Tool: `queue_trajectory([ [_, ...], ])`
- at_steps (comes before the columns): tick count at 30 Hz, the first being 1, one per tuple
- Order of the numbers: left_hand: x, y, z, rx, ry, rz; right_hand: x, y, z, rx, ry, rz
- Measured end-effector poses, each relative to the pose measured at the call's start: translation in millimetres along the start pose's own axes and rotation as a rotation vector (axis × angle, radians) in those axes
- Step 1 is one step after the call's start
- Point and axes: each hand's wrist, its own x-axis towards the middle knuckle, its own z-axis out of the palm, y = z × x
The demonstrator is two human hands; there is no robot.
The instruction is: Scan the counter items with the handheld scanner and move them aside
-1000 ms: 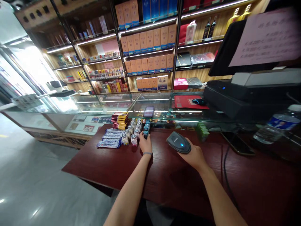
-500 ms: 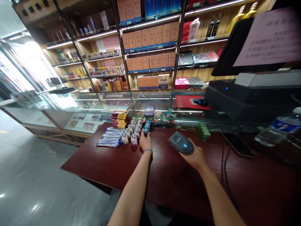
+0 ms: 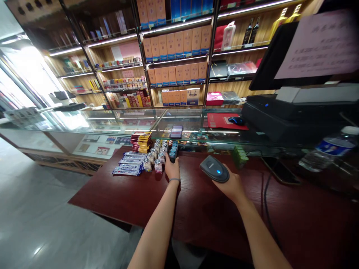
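Observation:
My left hand (image 3: 172,169) is closed around a small dark-capped jar (image 3: 172,156) at the near end of a row of such jars (image 3: 174,148) on the dark red counter (image 3: 134,194). Beside it stand several clear little jars (image 3: 155,157), flat blue packets (image 3: 129,164) and a stack of red-yellow bars (image 3: 141,141). My right hand (image 3: 231,185) grips a grey barcode scanner (image 3: 214,169) with a blue light, held just above the counter and aimed left toward the jars.
A glass display case (image 3: 126,125) runs behind the counter. A register with screen (image 3: 286,112), a water bottle (image 3: 325,151), a phone (image 3: 280,170) and a black cable (image 3: 265,198) are at right. Green packs (image 3: 239,156) stand near the scanner. Stocked shelves (image 3: 179,56) fill the back wall.
My left hand has drawn slightly in around the dark-capped jar. The scanner has stayed almost still. The view has shifted a little.

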Motion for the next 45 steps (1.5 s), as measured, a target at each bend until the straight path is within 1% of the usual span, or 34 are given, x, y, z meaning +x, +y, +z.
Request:
queue_trajectory([
  [3, -2, -1, -1, 0.075, -0.014, 0.083, 2, 5, 0, -0.013, 0.004, -0.018],
  [5, -4, -2, -3, 0.072, -0.012, 0.141, 4, 9, 0, -0.027, 0.001, -0.011],
  [10, -10, -4, -7, 0.031, 0.047, 0.27, 6, 22, 4, -0.012, 0.063, 0.012],
  [14, -15, -3, -7, -0.008, 0.114, 0.448, 7, 30, 5, 0.03, 0.126, 0.028],
  [18, -21, -1, -5, -0.027, 0.163, 0.608, 8, 35, -5, 0.03, 0.198, 0.047],
  [21, -26, 1, 0, -0.04, 0.144, 0.656, 8, 40, -17, -0.017, 0.273, 0.091],
  [25, -30, 6, 16, -0.112, 0.048, 0.667, 11, 52, -34, -0.075, 0.44, 0.147],
  [28, -34, 11, 32, -0.174, -0.07, 0.639, 13, 62, -49, -0.05, 0.554, 0.204],
  [31, -42, 15, 51, -0.22, -0.192, 0.609, 10, 70, -63, -0.056, 0.625, 0.282],
  [36, -68, 26, 90, -0.258, -0.41, 0.611, 4, 79, -84, -0.1, 0.714, 0.426],
  [41, -101, 38, 130, -0.263, -0.605, 0.616, 0, 91, -99, -0.162, 0.827, 0.511],
  [43, -112, 43, 144, -0.251, -0.665, 0.619, -2, 96, -102, -0.152, 0.856, 0.52],
  [45, -120, 47, 156, -0.221, -0.685, 0.652, -4, 100, -102, -0.135, 0.877, 0.51],
])
